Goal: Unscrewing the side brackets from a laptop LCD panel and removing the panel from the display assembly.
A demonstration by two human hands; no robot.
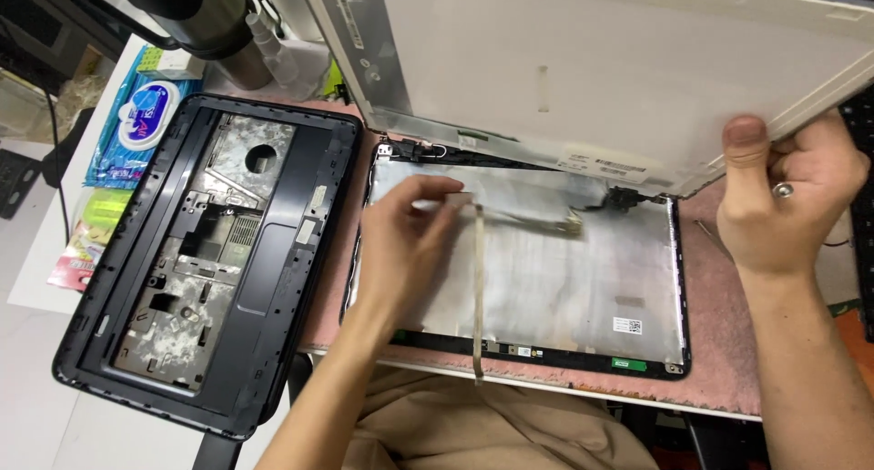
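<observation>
Cut off and covered — what we cannot make out

The raised screen panel runs past the top edge; our right hand covers its corner, and the label on the lid shell is too small — unreadable.

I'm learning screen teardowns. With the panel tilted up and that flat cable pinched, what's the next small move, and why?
Probably peel the flat cable gently off the foil-lined back cover with the left hand, while the right hand holds the display panel raised: the cable runs across the cover and seems to tie the two together.
</observation>
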